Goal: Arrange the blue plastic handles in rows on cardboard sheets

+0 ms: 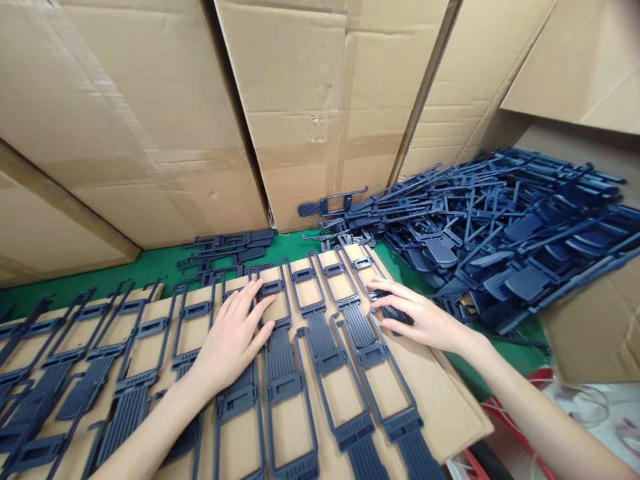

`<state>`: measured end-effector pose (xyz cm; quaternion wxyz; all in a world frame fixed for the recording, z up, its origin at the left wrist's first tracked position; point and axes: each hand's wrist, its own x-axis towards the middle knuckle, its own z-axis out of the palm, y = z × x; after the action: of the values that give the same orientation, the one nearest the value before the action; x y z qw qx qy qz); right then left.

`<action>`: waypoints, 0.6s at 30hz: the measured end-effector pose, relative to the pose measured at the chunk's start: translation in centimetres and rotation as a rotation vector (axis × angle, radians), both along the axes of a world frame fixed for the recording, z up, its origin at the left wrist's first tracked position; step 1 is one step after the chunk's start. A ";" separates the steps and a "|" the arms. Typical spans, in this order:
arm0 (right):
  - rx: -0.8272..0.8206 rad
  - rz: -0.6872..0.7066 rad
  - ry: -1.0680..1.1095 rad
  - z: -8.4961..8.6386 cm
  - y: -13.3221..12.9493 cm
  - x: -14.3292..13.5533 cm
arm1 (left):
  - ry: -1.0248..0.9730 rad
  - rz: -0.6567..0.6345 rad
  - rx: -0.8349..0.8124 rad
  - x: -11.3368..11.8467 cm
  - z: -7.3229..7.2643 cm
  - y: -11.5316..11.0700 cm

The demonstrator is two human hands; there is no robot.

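Observation:
Dark blue plastic frames with ribbed ends lie in rows on a flat cardboard sheet (440, 407). My left hand (235, 337) rests palm down over the frames near the middle, its fingers spread, close to one frame (283, 360). At the sheet's right side, my right hand (423, 317) has its fingers apart over the ribbed part of the last frame in the upper row (363, 263). Its fingertips touch or hover just above that frame; whether they grip it cannot be made out.
A large heap of similar blue parts (480, 220) lies at the right on a green surface (285, 250). A smaller group (230, 250) sits behind the sheet. Tall cardboard boxes (325, 100) stand along the back. Red and white items (595, 413) show at lower right.

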<state>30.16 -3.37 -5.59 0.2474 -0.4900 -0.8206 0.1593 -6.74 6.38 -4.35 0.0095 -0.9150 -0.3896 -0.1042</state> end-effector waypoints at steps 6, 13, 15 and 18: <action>0.102 -0.124 -0.015 1.3 -0.9 1.4 | 0.006 -0.001 0.008 0.0 0.0 0.0; 0.291 -0.487 -0.016 3.3 -5.4 5.8 | 0.028 -0.007 0.025 0.1 0.0 0.1; 0.366 -0.587 -0.029 3.7 -6.1 6.9 | 0.020 -0.011 0.024 0.0 -0.1 0.1; 0.419 -0.672 -0.094 3.9 -5.6 8.1 | 0.009 -0.012 0.018 0.0 -0.1 0.2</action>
<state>38.26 -8.97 -1.72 0.3424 -0.6769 -0.6397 -0.1238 -6.77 6.62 -4.45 0.0187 -0.9177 -0.3830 -0.1037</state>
